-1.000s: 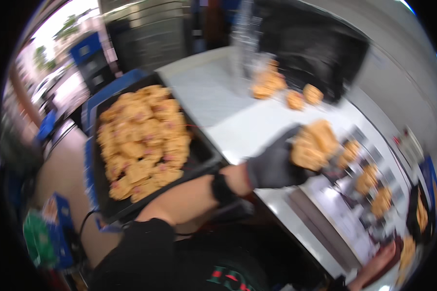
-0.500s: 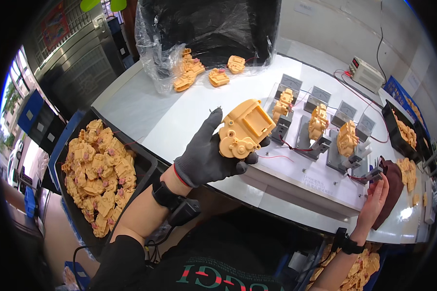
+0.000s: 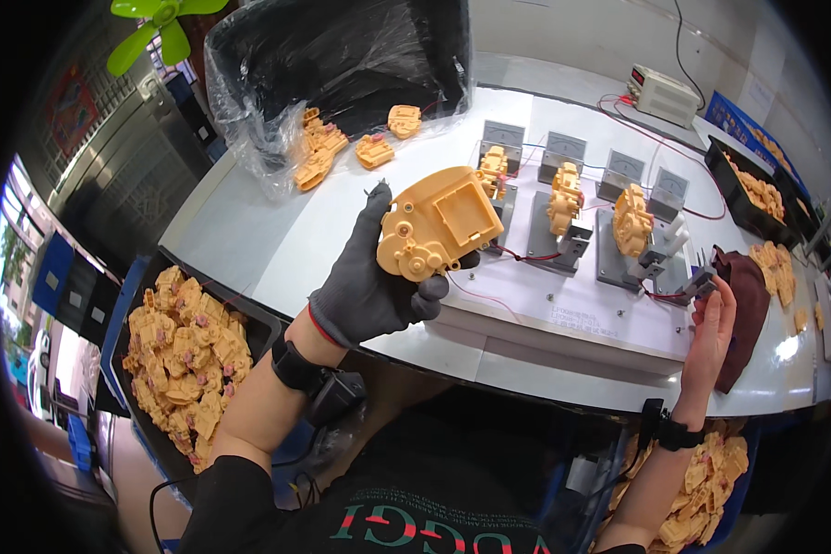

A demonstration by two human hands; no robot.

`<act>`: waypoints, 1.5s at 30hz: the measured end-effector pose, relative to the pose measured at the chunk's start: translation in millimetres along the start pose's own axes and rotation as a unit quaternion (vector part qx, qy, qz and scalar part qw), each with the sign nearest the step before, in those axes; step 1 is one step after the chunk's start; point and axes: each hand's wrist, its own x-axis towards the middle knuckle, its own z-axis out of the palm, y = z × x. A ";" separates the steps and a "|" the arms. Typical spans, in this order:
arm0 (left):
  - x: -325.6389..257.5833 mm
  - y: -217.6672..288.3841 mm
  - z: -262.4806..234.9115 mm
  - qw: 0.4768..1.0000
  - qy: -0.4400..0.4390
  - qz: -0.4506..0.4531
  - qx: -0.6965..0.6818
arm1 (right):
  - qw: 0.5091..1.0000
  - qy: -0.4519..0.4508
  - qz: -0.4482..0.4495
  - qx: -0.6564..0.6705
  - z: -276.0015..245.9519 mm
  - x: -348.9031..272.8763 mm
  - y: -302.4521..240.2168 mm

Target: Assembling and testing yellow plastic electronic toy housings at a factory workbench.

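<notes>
From the head camera, the left hand (image 3: 371, 282) wears a dark grey knit glove and holds up a yellow plastic gearbox part (image 3: 439, 224). The part is flat and boxy, with a square raised lid and round bumps along one edge. It is up in the air, above the white table (image 3: 249, 231).

The bare right hand (image 3: 711, 328) is low at the table's right side. Its fingers touch a small metal clip (image 3: 702, 277), next to a dark red cloth (image 3: 743, 300). I cannot tell if it grips the clip.

Grey test stands (image 3: 563, 217) on the table hold more yellow parts. A black tray (image 3: 180, 355) of yellow parts sits left of the table. A green fan (image 3: 152, 23) is up at the top.
</notes>
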 end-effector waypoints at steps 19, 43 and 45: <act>83.2 -1.1 72.8 0.944 -0.049 0.007 0.326 | 0.988 -0.047 -0.036 0.145 -5.3 0.9 9.0; 255.1 -51.2 150.2 0.588 -0.058 0.155 0.792 | 0.985 -0.044 -0.046 0.162 -2.0 0.2 -0.1; 267.0 -74.2 157.2 0.494 0.000 0.138 0.858 | 0.986 -0.041 -0.043 0.155 -1.2 -1.1 0.5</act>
